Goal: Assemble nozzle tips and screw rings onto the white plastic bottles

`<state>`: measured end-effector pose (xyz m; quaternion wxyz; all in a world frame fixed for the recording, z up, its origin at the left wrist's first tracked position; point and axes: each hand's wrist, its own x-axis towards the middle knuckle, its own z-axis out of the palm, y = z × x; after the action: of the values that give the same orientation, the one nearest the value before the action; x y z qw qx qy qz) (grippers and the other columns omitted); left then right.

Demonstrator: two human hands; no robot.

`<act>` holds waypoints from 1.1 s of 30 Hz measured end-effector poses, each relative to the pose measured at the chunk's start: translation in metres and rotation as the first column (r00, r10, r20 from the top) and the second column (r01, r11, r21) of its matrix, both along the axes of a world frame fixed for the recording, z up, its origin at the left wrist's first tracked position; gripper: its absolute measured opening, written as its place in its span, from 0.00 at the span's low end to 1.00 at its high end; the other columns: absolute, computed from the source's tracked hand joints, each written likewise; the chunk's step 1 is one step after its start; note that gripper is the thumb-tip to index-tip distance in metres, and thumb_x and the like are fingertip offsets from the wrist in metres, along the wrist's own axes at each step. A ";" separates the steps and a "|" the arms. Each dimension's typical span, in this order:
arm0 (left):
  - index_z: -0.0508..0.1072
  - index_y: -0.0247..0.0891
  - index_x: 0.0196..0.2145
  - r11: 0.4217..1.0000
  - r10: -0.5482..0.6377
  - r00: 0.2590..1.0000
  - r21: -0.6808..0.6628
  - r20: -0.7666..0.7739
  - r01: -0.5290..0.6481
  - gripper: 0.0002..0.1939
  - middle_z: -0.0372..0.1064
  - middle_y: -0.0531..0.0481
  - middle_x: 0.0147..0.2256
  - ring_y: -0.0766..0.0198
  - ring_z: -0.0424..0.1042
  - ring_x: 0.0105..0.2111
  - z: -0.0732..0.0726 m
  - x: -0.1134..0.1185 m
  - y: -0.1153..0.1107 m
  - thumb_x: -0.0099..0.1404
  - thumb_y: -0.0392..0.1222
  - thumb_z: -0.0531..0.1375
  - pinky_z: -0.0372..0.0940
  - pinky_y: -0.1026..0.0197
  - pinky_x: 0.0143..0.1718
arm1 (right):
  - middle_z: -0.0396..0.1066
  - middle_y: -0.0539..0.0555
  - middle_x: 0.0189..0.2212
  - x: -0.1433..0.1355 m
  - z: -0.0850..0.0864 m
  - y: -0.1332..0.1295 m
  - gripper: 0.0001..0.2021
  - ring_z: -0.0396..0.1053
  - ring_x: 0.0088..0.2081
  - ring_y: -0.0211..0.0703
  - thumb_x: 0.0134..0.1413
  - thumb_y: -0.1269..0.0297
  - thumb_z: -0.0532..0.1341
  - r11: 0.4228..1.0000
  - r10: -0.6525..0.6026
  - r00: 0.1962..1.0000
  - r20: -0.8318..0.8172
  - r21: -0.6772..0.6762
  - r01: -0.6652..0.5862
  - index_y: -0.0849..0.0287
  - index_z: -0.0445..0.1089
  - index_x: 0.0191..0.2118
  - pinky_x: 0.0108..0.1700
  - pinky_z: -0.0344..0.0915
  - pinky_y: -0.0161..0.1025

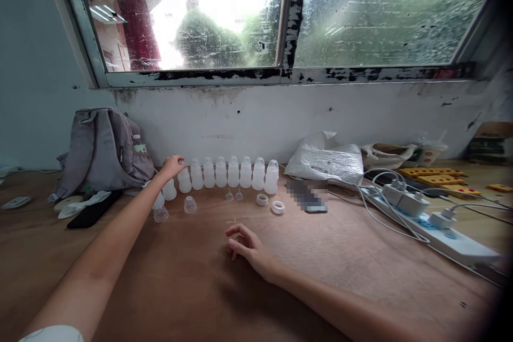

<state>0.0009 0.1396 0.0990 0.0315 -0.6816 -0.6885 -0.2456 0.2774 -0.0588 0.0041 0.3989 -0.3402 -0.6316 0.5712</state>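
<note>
A row of several frosted baby bottles (220,173) with clear tops stands along the back of the table. My left hand (172,165) reaches to the left part of the row, its fingers closed on the top of a bottle (184,180). My left forearm partly hides the bottles at the left end. My right hand (243,243) hovers over the middle of the table, fingers loosely curled and apart, holding nothing. Beyond it lie two clear nipples (229,195) and two white rings (278,207). Clear caps (190,204) sit in front of the bottles at the left.
A grey backpack (102,152), a black pouch (94,209) and a white tissue lie left. To the right are a silver bag (326,160), a phone (316,204), a power strip (436,227) with looping cables, and yellow pieces (436,177). Behind stands a wall with a window.
</note>
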 end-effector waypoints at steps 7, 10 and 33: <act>0.65 0.32 0.44 0.996 0.009 1.000 0.084 0.010 -0.009 0.22 0.68 0.41 0.39 0.53 0.67 0.40 0.004 0.003 -0.002 0.52 0.45 0.58 0.60 0.59 0.40 | 0.62 0.46 0.22 0.000 0.001 0.000 0.14 0.62 0.24 0.34 0.47 0.55 0.58 1.000 0.003 1.000 -0.016 -0.004 -0.003 0.59 0.60 0.36 0.30 0.60 0.34; 0.62 0.33 0.47 0.977 0.011 1.000 0.211 0.018 -0.014 0.20 0.62 0.40 0.46 0.54 0.62 0.47 0.008 0.013 -0.016 0.57 0.43 0.54 0.56 0.58 0.45 | 0.62 0.46 0.22 0.000 0.000 0.001 0.13 0.62 0.23 0.33 0.48 0.57 0.58 1.000 0.002 1.000 -0.019 -0.003 -0.002 0.59 0.59 0.36 0.30 0.60 0.34; 0.67 0.37 0.35 0.945 -0.325 0.944 -0.030 0.053 0.327 0.11 0.67 0.44 0.39 0.52 0.62 0.42 -0.104 0.134 -0.055 0.59 0.46 0.53 0.57 0.52 0.41 | 0.66 0.65 0.36 0.081 0.005 0.125 0.15 0.60 0.43 0.55 0.46 0.66 0.55 0.738 -0.663 0.208 0.719 0.675 0.017 0.68 0.65 0.41 0.42 0.55 0.44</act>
<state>0.1353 0.0842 -0.0055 -0.0390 -0.7806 -0.5714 -0.2504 0.3586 0.0662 0.0094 0.1486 -0.6181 -0.7702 -0.0517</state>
